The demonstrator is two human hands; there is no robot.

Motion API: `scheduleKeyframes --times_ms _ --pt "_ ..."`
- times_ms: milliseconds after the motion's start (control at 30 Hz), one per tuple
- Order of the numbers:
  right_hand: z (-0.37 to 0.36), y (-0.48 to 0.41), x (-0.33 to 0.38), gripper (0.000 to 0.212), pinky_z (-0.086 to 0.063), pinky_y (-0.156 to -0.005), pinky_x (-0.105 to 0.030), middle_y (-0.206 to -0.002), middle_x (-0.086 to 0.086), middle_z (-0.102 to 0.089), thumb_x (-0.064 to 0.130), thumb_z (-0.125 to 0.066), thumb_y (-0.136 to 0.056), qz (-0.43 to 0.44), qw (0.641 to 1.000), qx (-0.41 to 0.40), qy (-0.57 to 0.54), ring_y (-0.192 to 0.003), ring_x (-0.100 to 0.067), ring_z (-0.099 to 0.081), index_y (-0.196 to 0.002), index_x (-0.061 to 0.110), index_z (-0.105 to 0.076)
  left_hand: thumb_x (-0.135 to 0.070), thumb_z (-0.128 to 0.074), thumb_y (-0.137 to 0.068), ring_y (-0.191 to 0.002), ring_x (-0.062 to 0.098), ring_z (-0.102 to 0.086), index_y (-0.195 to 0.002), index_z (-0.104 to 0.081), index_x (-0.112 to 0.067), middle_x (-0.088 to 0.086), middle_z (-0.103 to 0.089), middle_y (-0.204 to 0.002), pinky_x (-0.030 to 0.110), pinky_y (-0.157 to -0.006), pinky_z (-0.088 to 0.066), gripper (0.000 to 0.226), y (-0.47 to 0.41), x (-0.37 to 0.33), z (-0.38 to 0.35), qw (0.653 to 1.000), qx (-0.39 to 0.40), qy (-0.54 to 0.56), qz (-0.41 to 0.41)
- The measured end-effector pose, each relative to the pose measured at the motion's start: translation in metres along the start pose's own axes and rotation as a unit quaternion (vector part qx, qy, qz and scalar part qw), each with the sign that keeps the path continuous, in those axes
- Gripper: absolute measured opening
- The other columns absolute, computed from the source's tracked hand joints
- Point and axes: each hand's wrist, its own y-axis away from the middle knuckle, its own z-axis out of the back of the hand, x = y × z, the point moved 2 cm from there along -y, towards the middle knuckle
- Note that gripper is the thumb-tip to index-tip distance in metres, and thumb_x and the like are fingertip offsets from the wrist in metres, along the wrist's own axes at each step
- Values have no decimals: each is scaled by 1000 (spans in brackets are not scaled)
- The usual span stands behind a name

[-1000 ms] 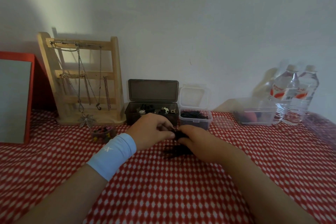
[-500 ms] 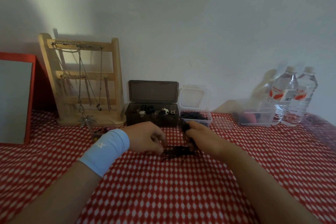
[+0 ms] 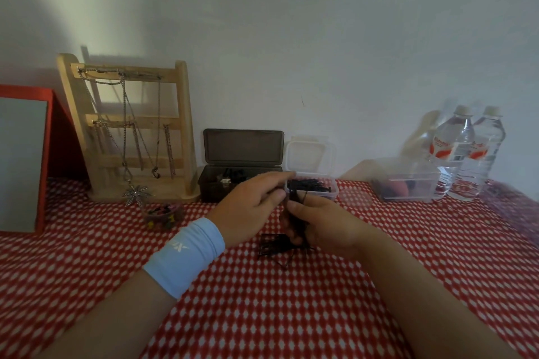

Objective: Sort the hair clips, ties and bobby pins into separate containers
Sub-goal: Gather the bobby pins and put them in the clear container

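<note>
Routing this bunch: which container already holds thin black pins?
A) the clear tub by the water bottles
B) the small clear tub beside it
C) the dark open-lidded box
B: the small clear tub right of the dark box is full of thin black pins, like the bunch the right hand grips.

Both bare forearms reach in and meet in the middle. The left hand (image 3: pixel 250 207), with a pale blue fabric wristband (image 3: pixel 186 253) on its wrist, comes in from seven o'clock, forefinger stretched towards two o'clock; whether its lower fingers pinch anything I cannot tell. The right hand (image 3: pixel 320 221), coming from five o'clock, curls its fingers round an upright bundle of thin black bobby pins (image 3: pixel 294 207).
</note>
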Motion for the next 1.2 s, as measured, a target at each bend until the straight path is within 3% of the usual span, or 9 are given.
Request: scheduleKeyframes --times_ms 100,267,433,633,700,800,867,1000,1200 --pt "-1 2 0 13 -45 -65 -30 -76 -3 -52 17 -40 -107 0 999 41 15 -65 -16 -50 -106 9 -50 -19 -43 -104 -133 -9 -36 -147 -43 -25 -17 -46 -143 3 -108 -23 43 -1 -1 -4 999 23 -29 -37" --pt "0 3 -2 16 -46 -67 -31 -77 -3 -53 14 -44 -106 -17 998 52 14 -68 -17 -53 -104 13 -59 -23 -49 -101 -102 -13 -58 -135 -57 -32 -22 -66 -108 8 -95 -43 35 2 4 4 1000 -4 -21 -15" --pt "-5 5 1 21 -42 -63 -29 -76 -2 -50 13 -43 -106 -25 998 56 -11 -65 -15 -46 -104 16 -63 -25 -48 -102 -128 -5 -47 -143 -48 -30 -13 -54 -141 15 -105 -41 42 1 -1 -3 999 11 -2 -43" --pt "-5 6 -1 8 -39 -62 -29 -73 -2 -43 13 -41 -106 -35 996 63 -56 -64 -14 -43 -103 10 -48 -29 -45 -103 -127 -9 -46 -141 -50 -34 -17 -55 -139 12 -108 -35 39 5 5 1 996 71 -56 -23" --pt "-4 6 0 11 -38 -61 -28 -72 -2 -41 13 -40 -106 -16 996 47 -68 -63 -14 -42 -101 9 -48 -23 -42 -105 -132 -7 -42 -146 -44 -28 -15 -50 -144 13 -111 -32 42 5 3 -5 995 73 66 10" --pt "0 1 10 18 -37 -59 -26 -70 0 -40 14 -36 -106 66 980 -3 -186 -61 -13 -40 -97 13 -51 -15 -44 -103 -129 9 -52 -141 -45 -22 -6 -55 -137 31 -112 -40 39 0 1 -12 948 -16 294 122" --pt "5 -2 17 18 -35 -57 -26 -68 0 -38 12 -34 -105 121 950 -57 -281 -59 -13 -38 -94 13 -49 -20 -52 -100 -115 16 -63 -136 -54 -18 -1 -64 -128 37 -103 -49 37 -2 1 -15 928 1 318 195" --pt "12 -4 23 18 -42 -51 -25 -67 1 -40 11 -35 -106 176 911 -114 -355 -56 -12 -41 -95 14 -48 -25 -59 -96 -88 11 -73 -113 -66 -22 -4 -75 -106 22 -72 -54 19 7 -15 -30 928 155 246 232" --pt "1 -3 19 16 -46 -63 -30 -73 -2 -49 11 -35 -107 188 925 -104 -314 -62 -15 -47 -100 13 -50 -19 -54 -99 -63 12 -68 -103 -71 -10 7 -77 -91 17 -53 -45 20 5 -11 -35 912 57 320 251"
